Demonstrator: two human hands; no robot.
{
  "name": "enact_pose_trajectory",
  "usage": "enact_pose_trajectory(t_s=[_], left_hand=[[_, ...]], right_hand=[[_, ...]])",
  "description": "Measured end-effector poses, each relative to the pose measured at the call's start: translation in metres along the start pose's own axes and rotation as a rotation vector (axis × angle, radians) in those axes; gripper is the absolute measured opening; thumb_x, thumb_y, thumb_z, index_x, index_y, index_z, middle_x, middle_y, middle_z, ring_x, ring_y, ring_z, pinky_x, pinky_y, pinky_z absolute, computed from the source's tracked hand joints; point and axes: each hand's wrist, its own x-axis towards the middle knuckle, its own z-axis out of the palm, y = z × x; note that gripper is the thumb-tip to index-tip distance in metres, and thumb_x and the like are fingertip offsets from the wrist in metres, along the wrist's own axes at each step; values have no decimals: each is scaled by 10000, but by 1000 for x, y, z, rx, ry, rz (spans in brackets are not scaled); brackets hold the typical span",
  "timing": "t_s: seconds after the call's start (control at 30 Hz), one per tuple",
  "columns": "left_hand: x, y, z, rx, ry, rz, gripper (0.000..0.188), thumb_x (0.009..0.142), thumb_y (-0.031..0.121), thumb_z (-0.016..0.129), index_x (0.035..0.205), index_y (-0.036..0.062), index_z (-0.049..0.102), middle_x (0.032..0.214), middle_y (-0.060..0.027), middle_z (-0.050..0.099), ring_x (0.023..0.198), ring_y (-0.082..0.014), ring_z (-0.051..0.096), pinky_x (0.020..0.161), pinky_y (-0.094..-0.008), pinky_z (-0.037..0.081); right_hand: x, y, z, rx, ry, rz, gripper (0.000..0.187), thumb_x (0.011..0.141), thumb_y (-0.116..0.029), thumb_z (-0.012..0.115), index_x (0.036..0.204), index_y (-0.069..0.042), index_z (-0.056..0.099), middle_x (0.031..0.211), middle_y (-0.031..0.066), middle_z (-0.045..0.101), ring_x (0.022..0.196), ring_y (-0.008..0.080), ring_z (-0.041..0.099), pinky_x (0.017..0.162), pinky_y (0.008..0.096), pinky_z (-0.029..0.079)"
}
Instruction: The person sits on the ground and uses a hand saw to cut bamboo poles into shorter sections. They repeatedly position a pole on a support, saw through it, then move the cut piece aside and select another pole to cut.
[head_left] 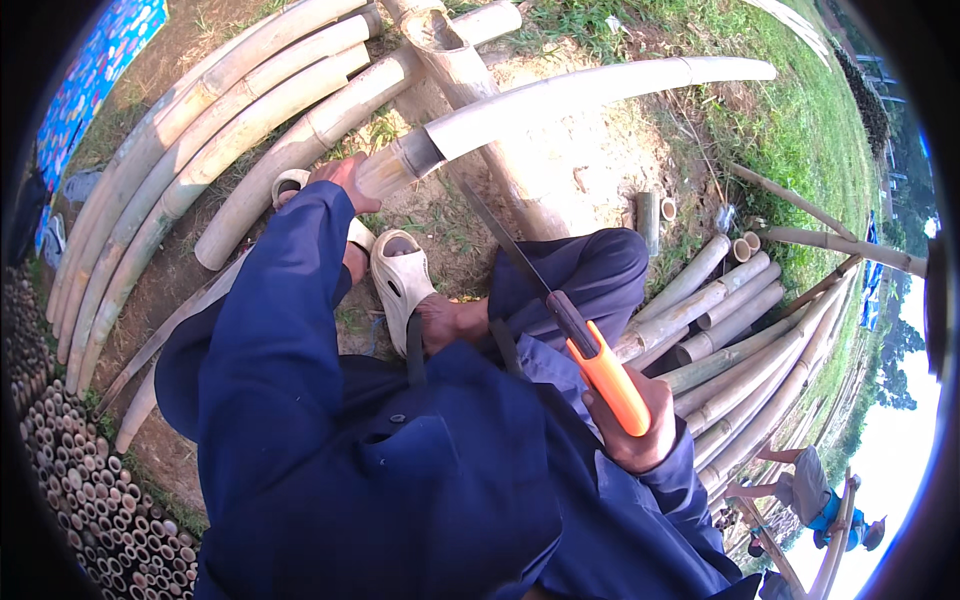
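Observation:
My right hand (640, 425) is closed around the orange handle of a hand saw (610, 380). The saw's dark blade points up and to the left, its tip a little below a thick bamboo pole (560, 105) and apart from it in the picture. At the pole's near left end, my left hand (345, 180) grips the bamboo, with some fingers hidden behind it. The pole slants up to the right across a notched bamboo post (470, 75). A darker band and a pale, bare stretch show along the pole.
Long bamboo poles (190, 120) lie to the left, with more poles (730, 320) to the right. Cut bamboo pieces (650, 222) stand on the ground. Stacked bamboo ends (90, 480) fill the lower left. My sandalled foot (400, 275) is below the pole. A person (815, 495) bends at the far right.

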Motion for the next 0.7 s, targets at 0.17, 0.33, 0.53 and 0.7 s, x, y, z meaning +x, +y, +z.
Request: enact_pose_trajectory(t_s=[0.17,0.33,0.53,0.7], left_hand=[[12,6,3,-5,-23,31,748,614,366,873,1263,84,629,1095,-209,737,1046,-388,711,927,-461,544],[0,-2,0,-11,-21,10,769,600,365,877,1272,81,634,1101,-209,739,1050,-389,710,931,-456,545],[14,8,-3,-37,-80,71,769,617,407,860,1282,93,635,1119,-201,738,1065,-383,705,954,-443,543],[19,-25,17,-54,-1,56,748,586,350,883,1234,68,638,1078,-208,734,1030,-384,710,911,-454,543]], right_hand=[[67,26,63,138,77,-110,150,916,-68,694,1046,2,678,786,201,675,689,403,677,647,413,525],[0,22,13,45,40,-36,231,893,-47,718,1118,8,710,828,192,722,775,356,746,704,386,567],[71,37,73,193,122,-187,118,914,-57,695,1006,7,660,764,217,626,635,417,599,635,426,498],[7,9,11,82,72,-26,259,881,-68,729,1124,15,701,786,172,703,729,347,723,684,387,555]])
